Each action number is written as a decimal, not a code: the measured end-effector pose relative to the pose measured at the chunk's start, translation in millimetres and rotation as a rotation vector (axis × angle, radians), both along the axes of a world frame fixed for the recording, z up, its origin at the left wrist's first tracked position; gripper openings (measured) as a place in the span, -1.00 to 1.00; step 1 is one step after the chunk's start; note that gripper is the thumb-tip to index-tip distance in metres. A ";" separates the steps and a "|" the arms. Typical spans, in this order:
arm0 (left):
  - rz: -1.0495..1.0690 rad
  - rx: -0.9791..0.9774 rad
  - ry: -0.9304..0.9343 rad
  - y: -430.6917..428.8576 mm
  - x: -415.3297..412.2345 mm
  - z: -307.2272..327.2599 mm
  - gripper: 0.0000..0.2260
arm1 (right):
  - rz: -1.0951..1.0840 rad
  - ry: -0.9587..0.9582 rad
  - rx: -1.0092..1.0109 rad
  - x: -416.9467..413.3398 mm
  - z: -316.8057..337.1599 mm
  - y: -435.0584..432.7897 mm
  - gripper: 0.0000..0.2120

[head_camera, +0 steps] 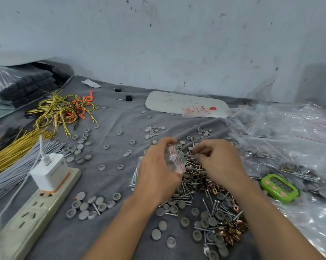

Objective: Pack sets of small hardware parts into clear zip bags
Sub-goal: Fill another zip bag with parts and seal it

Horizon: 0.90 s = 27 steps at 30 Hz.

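My left fingers (165,143) pinch the small clear zip bag (174,159), red-striped at its mouth, tilted just above the heap of screws, grey caps and copper clips (201,184); loose grey caps (85,206) lie scattered left of that heap.

Left hand (156,169) grips a clear zip bag (174,158) over a pile (201,184) of screws, gray caps and clips; right hand (222,164), fingers curled, just right of it. Power strip (27,218) near left, green timer (279,187) right.
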<state>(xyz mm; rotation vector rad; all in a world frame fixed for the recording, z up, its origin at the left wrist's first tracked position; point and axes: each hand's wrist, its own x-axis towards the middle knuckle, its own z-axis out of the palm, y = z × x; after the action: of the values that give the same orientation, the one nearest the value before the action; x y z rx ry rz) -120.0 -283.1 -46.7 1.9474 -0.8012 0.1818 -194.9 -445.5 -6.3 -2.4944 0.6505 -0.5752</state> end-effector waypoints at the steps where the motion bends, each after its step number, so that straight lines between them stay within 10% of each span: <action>1: -0.008 0.005 -0.006 -1.2 -0.1 -1.0 -0.40 | 0.046 -0.107 0.189 -3.3 0.6 0.6 -0.83; 4: -0.032 0.044 -0.021 -5.1 -1.3 -2.9 -0.39 | 0.230 -0.256 0.550 -7.9 -0.2 9.9 -0.79; 12: -0.078 0.081 -0.058 -9.0 -3.5 -3.7 -0.44 | 0.496 -0.186 0.424 0.0 -15.9 26.2 -0.79; 18: -0.015 0.057 -0.025 -6.7 -2.7 -3.6 -0.48 | 0.229 -0.348 0.525 -12.1 -6.8 1.1 -0.74; 27: 0.011 0.063 -0.027 -5.0 -2.3 -2.9 -0.49 | 0.052 0.072 0.005 -37.9 -2.7 -27.0 -0.87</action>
<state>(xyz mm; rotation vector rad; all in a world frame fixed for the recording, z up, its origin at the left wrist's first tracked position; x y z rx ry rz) -122.2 -288.2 -49.5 2.0128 -0.8228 0.1917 -232.8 -472.5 -9.0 -2.5297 0.6110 -0.4663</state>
